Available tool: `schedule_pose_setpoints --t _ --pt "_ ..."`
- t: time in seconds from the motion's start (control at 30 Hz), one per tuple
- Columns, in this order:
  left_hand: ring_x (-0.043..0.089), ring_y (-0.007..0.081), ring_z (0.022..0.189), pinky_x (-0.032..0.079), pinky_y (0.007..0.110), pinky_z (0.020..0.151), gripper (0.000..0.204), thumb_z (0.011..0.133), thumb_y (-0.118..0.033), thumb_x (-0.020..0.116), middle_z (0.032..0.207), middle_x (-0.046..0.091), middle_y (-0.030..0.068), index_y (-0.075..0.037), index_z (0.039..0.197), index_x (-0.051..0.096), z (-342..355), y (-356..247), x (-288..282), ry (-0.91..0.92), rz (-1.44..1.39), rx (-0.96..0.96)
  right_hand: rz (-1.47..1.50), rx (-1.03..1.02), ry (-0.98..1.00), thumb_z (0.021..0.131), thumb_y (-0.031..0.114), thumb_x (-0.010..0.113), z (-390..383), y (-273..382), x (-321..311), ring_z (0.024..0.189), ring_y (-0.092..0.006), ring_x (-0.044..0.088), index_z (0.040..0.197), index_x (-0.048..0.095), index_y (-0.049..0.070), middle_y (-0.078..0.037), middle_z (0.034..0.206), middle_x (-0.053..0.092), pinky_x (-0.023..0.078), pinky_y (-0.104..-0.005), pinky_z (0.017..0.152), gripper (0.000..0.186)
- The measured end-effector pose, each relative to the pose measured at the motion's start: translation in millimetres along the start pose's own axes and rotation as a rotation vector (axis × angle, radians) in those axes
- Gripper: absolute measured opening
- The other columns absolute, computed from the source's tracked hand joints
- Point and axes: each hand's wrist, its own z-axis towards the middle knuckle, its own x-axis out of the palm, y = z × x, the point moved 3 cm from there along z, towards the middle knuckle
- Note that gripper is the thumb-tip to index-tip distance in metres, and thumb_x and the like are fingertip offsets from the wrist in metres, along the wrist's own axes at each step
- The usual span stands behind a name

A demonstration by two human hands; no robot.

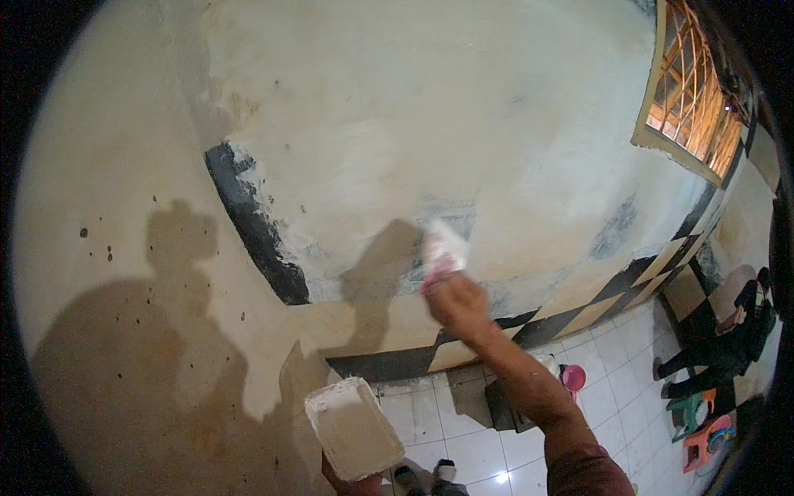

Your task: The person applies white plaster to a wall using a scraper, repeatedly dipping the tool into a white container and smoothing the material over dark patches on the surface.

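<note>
Two of the person's hands show, one left hand [354, 486] and one right hand [457, 306], with one tray [318, 417] and one blurred white-and-pink thing [442, 248]; also one window [652, 91], one other person [718, 355], two stools [685, 416], one pink vessel [573, 378].

No text, label, brand, number or sign can be read: none on the cream, black-patched plaster wall [372, 107], the off-white rectangular tray [360, 438] or the motion-blurred white and reddish tool [445, 248].
</note>
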Motion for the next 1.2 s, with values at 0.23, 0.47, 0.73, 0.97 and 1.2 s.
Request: schedule_pose_setpoints --t 0.23,0.47,0.73,0.97,1.2 --pt "0.047 0.0356 0.126 0.038 0.062 0.1 0.059 0.092 -0.047 0.047 0.138 0.049 0.0114 -0.013 0.14 0.042 2 10 -9 -0.038 0.026 0.032 -0.294 0.567 -0.416 0.073 -0.002 0.066 -56 -85 14 0.069 -0.0304 0.062 0.09 0.061 0.007 -0.012 0.081 0.062 0.05 -0.0355 0.061 0.019" --pt "0.047 0.0353 0.126 0.038 0.062 0.1 0.061 0.091 -0.048 0.049 0.138 0.049 0.011 -0.013 0.14 0.042 -2 23 -37 -0.103 0.058 0.092 0.124 0.112 -0.046 0.075 0.008 0.062 -22 54 160 0.072 -0.0301 0.059 0.092 0.054 0.009 -0.011 0.085 0.057 0.05 -0.0413 0.058 0.019" --pt "0.047 0.0349 0.126 0.038 0.062 0.101 0.063 0.09 -0.049 0.051 0.138 0.049 0.0105 -0.014 0.14 0.042 -7 35 -67 -0.121 0.045 0.101 -0.328 0.382 -0.314 0.077 -0.001 0.066 -123 -27 51 0.052 -0.0298 0.054 0.067 0.052 0.008 -0.011 0.062 0.055 0.042 -0.0381 0.046 0.019" --pt "0.047 0.0346 0.126 0.038 0.061 0.101 0.064 0.089 -0.05 0.053 0.138 0.05 0.01 -0.014 0.14 0.042 -11 40 -87 -0.128 0.025 0.098 -0.248 0.669 -0.378 0.079 0.01 0.068 -157 -92 72 0.077 -0.0324 0.062 0.09 0.063 0.008 -0.012 0.085 0.064 0.05 -0.043 0.067 0.011" --pt "0.047 0.0342 0.126 0.037 0.061 0.102 0.066 0.087 -0.051 0.055 0.138 0.05 0.0096 -0.014 0.14 0.042 -20 33 -102 -0.125 0.035 0.119 0.138 0.281 0.041 0.081 0.01 0.057 -57 60 201 0.088 -0.0347 0.061 0.103 0.055 0.006 -0.015 0.096 0.06 0.053 -0.0428 0.068 0.022"
